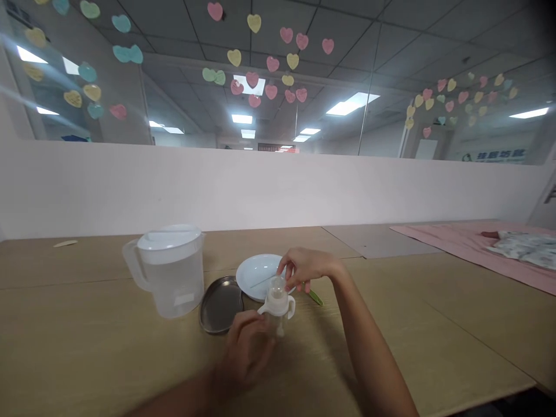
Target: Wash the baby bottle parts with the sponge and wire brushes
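Feeding bottle with a clear body, white collar and two white side handles: located at the front centre of the tan, board-topped desk, upright or nearly so. Hands: apart from each other. Right hand pinches the clear dome cap at the bottle's top. Left hand is curled close to the bottle's left side; motion blur prevents confirming a grip.

Status, complete: collar and handles are fitted; the cap sits over the top. Status, in progress, as judged: cap handling. Seating and removal cannot be distinguished. Status, unverified: bottle contents; no fill level is readable.

Items apparently not in use: translucent, handled plastic pitcher, lid on, well left of the bottle; kidney-shaped metal tray, left; round white dish, just behind; green-handled implement, right, partly hidden.
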Demonstrator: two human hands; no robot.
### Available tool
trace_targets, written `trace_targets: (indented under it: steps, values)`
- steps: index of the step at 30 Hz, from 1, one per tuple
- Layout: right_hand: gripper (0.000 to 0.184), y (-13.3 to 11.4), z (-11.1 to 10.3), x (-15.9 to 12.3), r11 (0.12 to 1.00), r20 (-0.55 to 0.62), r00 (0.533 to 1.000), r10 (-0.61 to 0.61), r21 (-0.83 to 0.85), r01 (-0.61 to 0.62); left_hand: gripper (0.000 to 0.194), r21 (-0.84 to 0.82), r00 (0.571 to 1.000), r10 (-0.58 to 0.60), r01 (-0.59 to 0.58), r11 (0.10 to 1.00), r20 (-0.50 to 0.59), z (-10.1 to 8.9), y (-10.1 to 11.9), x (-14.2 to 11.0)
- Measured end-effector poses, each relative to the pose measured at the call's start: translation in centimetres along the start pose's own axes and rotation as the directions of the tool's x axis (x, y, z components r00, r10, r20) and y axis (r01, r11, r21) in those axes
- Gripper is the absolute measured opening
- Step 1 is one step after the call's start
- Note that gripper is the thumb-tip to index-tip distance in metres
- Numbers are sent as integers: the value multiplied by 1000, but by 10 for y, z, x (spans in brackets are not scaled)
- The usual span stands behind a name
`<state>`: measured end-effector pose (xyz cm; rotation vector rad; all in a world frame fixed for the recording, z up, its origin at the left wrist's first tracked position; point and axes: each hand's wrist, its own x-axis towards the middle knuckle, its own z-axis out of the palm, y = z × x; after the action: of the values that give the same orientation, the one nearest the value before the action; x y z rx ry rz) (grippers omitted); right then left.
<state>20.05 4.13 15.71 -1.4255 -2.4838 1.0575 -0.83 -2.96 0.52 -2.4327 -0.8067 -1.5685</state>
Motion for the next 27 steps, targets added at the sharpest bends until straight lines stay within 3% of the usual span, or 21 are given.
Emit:
trace_targets:
  steps: [2,6,8,11,16,21,27]
  values:
    - [55,-2,1,-3,998,-50,998,-34,-59,31,32,55,999,-9,11,998,-35,9,-9,1]
    - [68,-12,5,-5,958,-188,966,-179,-256,127,44,53,988,-152,151,987,7,21,-16,1]
    - [72,-16,8,-1,942,-168,967,-193,-307,135,50,4,977,-208,208,978,35,22,-16,2]
    - [63,-19,13,7,928,-111,978,-175,-351,126,63,-88,953,-286,295,952,100,24,-15,4]
    - [52,-24,17,12,932,-100,979,-175,-339,132,78,-110,892,-387,420,901,231,27,-16,7]
    - [55,-28,17,8,954,-50,988,-145,-271,127,66,-128,837,-435,497,858,331,24,-14,13]
    - [55,-27,14,6,983,-9,996,-83,-165,81,64,-163,788,-517,588,792,333,21,-9,17]
